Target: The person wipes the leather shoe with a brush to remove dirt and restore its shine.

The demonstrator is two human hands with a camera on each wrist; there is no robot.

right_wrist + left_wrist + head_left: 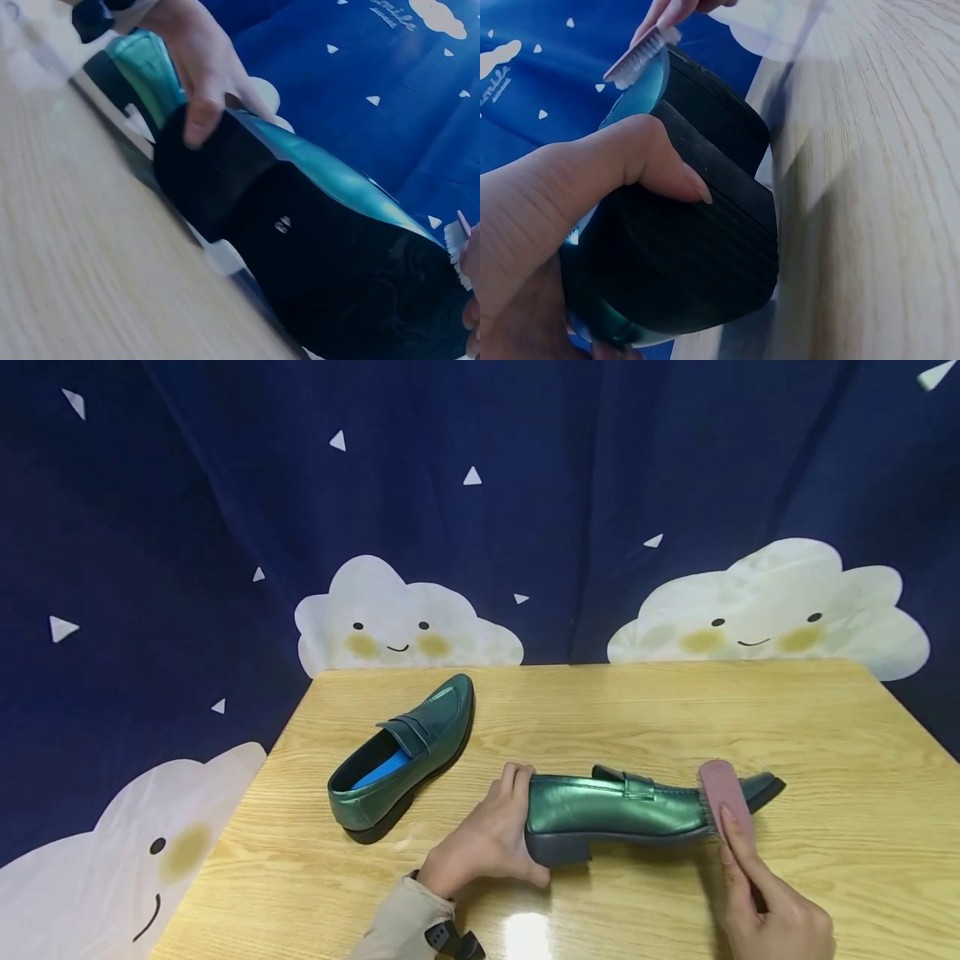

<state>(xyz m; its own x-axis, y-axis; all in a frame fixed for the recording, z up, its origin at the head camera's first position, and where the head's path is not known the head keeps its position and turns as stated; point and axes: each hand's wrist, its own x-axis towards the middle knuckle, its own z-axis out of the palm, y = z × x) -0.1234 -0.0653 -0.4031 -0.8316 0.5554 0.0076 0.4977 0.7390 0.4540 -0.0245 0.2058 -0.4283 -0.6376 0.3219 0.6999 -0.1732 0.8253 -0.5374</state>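
Note:
A shiny green loafer [585, 807] is held just above the table by its heel end, toe pointing right. My left hand [489, 833] grips it from behind; in the left wrist view the thumb presses the dark heel block [697, 247]. In the right wrist view the black sole [337, 262] faces the camera. My right hand [776, 906] holds a brush with a pink back [722, 785], its pale bristles [649, 64] against the front part of the loafer. The second green loafer [442, 735], with a blue insole, stands upright at the left.
Both loafers are over a light wood-grain table [637, 710]. Behind it hangs a dark blue curtain [525, 527] printed with smiling clouds and white triangles. A dark band [453, 941] is strapped around the left sleeve.

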